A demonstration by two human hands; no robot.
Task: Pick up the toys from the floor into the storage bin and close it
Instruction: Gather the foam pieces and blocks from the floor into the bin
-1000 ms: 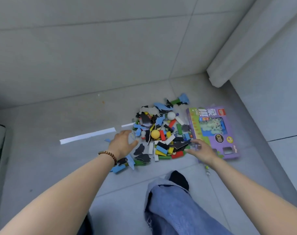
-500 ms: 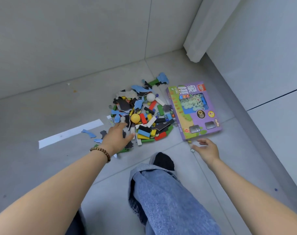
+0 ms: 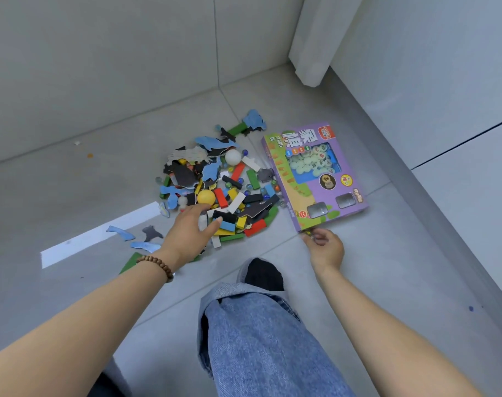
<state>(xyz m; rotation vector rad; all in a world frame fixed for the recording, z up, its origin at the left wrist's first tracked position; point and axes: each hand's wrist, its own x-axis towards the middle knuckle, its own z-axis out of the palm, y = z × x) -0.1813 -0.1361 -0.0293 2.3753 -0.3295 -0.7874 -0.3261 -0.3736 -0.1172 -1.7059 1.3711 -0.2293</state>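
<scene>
The left hand is hovering with fingers loosely spread over the toy pile lying on the floor, while the right hand is curling at the game box corner, its hold unclear, so careless scooping is risking sending marbles rolling away.

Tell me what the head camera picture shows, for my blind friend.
A person's left grip reaches over a toy pile of colourful blocks, puzzle pieces and balls on a grey floor. Their right grip curls at the near corner of a purple game box.
</scene>
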